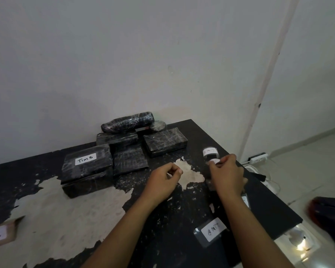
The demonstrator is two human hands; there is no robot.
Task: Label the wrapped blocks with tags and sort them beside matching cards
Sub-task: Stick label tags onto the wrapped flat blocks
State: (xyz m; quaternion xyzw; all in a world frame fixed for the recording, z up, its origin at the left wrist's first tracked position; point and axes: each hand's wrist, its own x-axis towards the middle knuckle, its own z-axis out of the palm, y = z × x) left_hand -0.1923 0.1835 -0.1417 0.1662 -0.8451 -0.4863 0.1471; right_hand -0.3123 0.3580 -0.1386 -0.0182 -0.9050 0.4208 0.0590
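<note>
While both hands [197, 171] pinch tags, wrapped blocks [124, 147] piled nr wall

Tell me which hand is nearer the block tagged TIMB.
Left. The left hand hovers just right of the TIMB block, with a small gap between them. The right hand is farther right, pinching a white tag near the table's right edge.

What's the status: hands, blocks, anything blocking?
Left hand curled, empty. Right hand pinching white tag. TIMB block labelled. Nothing blocking.
</note>
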